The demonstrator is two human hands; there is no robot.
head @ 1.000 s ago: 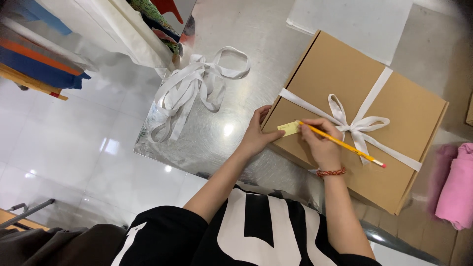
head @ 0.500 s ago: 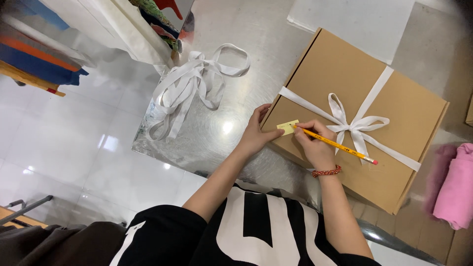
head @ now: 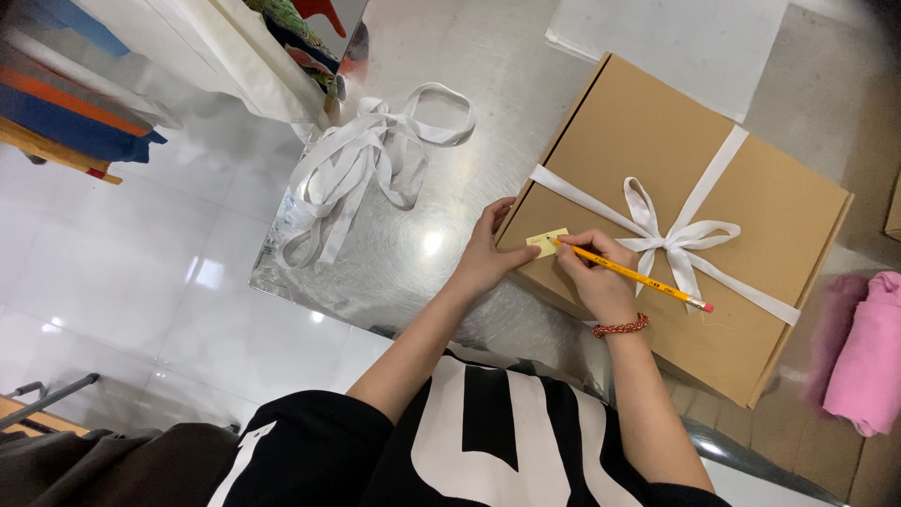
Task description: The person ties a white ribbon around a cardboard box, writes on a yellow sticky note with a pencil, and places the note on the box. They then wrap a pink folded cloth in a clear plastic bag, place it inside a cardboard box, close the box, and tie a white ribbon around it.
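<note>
On the shiny metal surface, the flat brown cardboard box is already lying tied with its white ribbon bow, while the left hand is lying spread, steadying the small yellow paper note at the box's near corner, and the right hand is pinching a yellow pencil with its tip on that note.

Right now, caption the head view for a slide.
Right hand writes with a yellow pencil on a small yellow note atop a ribboned cardboard box, left hand steadying.

Steel table: box, ribbons, perhaps paper.
</note>
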